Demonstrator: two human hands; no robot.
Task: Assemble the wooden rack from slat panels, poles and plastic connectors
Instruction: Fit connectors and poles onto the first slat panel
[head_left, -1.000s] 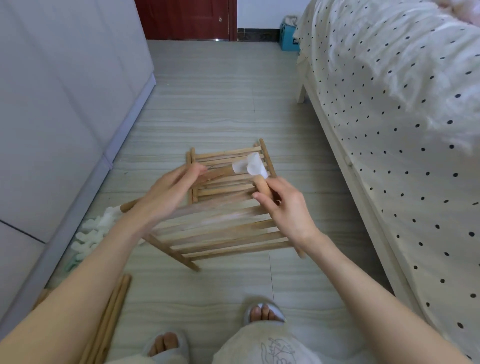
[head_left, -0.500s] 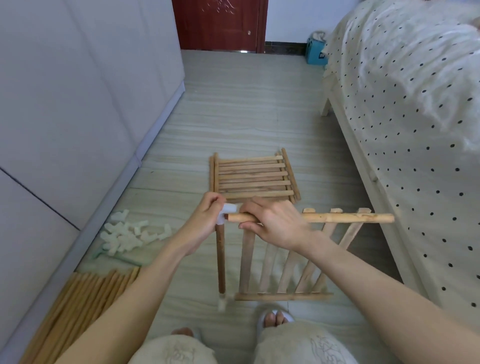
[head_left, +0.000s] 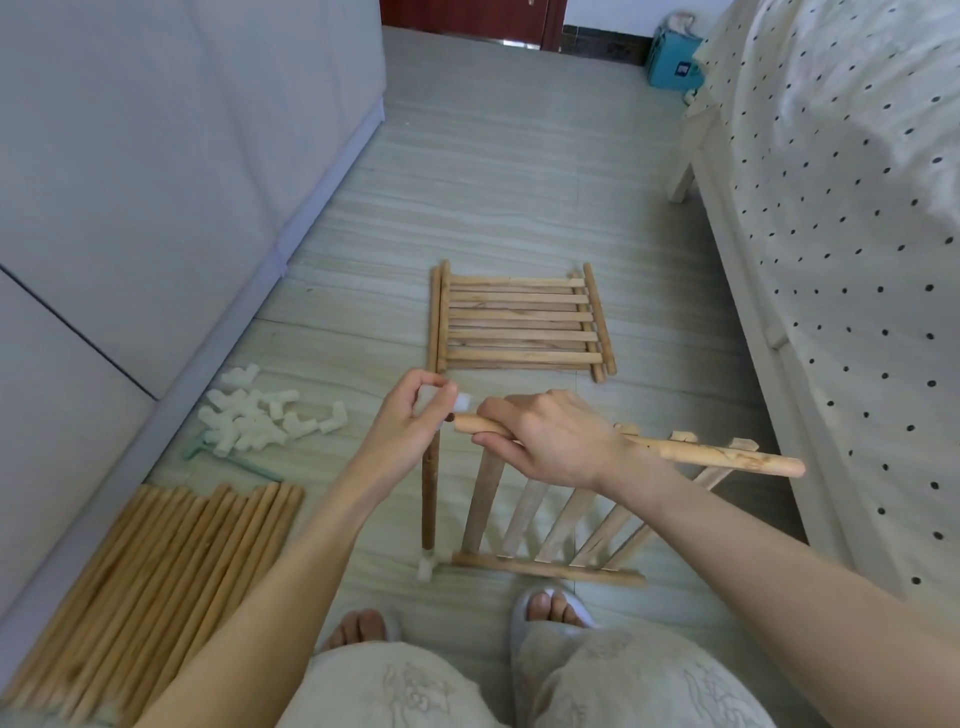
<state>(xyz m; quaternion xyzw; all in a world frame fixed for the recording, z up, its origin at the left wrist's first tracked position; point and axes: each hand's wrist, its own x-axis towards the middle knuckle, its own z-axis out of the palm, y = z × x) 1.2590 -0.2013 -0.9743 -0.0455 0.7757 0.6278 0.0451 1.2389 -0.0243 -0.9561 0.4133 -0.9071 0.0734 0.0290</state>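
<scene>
I hold a slat panel (head_left: 550, 512) upright above the floor. My right hand (head_left: 550, 441) grips its top rail (head_left: 727, 460) near the left end. My left hand (head_left: 410, 415) pinches a white plastic connector (head_left: 461, 401) that sits on top of a dark pole (head_left: 428, 499); the rail's end lies just right of the connector. Another white connector (head_left: 426, 569) caps the pole's lower end, beside the panel's bottom rail. A stack of flat slat panels (head_left: 519, 322) lies on the floor beyond my hands.
Loose poles (head_left: 156, 561) lie in a row at the lower left by a grey cabinet (head_left: 130, 182). A heap of white connectors (head_left: 260, 415) sits above them. A bed with a dotted cover (head_left: 857, 260) runs along the right. My slippered feet (head_left: 550, 608) are below the panel.
A second ago both hands held the panel low and flat with the connector on top. Since then it was turned upright, and the rail's left end has drawn slightly away from the connector.
</scene>
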